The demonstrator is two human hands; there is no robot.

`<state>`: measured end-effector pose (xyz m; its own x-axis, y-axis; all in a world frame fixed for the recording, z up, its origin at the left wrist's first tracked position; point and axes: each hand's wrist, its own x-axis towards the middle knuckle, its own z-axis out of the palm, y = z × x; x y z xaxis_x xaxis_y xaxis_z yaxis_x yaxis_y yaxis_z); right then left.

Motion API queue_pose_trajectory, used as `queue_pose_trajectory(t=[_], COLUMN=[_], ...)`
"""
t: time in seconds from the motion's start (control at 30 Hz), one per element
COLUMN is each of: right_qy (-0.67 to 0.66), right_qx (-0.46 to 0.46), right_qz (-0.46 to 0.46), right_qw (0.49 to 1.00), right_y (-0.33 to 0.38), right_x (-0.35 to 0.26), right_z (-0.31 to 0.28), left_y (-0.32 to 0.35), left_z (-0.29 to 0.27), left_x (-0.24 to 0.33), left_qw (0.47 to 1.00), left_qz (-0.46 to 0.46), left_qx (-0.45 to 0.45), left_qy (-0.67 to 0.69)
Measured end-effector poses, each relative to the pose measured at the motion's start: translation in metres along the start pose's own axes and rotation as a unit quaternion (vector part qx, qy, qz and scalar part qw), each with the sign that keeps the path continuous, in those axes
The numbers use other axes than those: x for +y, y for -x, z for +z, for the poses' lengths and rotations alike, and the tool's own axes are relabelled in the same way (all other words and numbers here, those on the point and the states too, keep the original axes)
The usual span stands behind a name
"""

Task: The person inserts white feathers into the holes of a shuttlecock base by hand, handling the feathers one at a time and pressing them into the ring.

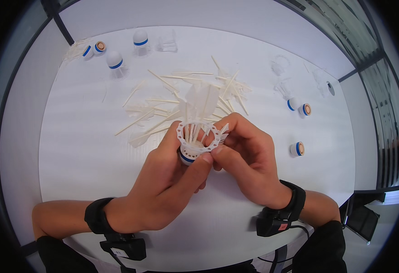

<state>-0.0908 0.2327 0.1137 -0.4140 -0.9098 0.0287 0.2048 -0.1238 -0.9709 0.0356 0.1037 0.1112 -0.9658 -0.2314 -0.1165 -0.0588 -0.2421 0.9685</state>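
Note:
My left hand (165,189) wraps around a shuttlecock head (187,158), white with a blue band and small holes around its top. A white plastic ring with holes (180,132) is held above the head, the left thumb at its near edge. Several feathers (206,100) rise from the head through the ring, their vanes pointing away from me. My right hand (252,159) is closed at the ring's right side, its thumb and fingers pinching a crumpled white feather (224,133). The fingers partly hide the feather's lower end.
Loose feathers (231,84) lie scattered beyond my hands on the white table (85,159). Covered shuttlecock heads (114,59) and clear plastic pieces (166,43) stand at the far left. More heads (297,149) and clear rings (280,64) lie to the right.

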Motion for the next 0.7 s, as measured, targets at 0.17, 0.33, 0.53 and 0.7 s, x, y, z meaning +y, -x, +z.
queue_pose_trajectory(t=[0.17,0.33,0.53,0.7], right_qy=[-0.017,-0.005,-0.009,-0.006], right_qx=[0.013,0.000,-0.006,-0.004], right_qz=[-0.008,-0.001,-0.007,-0.002], right_qw=[1.000,1.000,1.000,1.000], right_y=[-0.0006,-0.0010,-0.0004,-0.0002], right_x=[0.0004,0.0015,0.0021,0.0014], right_z=[0.0014,-0.0005,-0.0007,-0.0007], left_y=[-0.0005,-0.0005,0.0000,-0.0003], left_z=[0.0004,-0.0006,-0.0003,0.0000], left_x=[-0.0014,-0.0007,-0.0009,0.0005], left_qw=[1.000,1.000,1.000,1.000], left_qz=[0.001,0.001,-0.001,-0.004], left_qx=[0.000,-0.001,-0.001,0.004], left_qy=[0.007,-0.006,-0.002,-0.008])
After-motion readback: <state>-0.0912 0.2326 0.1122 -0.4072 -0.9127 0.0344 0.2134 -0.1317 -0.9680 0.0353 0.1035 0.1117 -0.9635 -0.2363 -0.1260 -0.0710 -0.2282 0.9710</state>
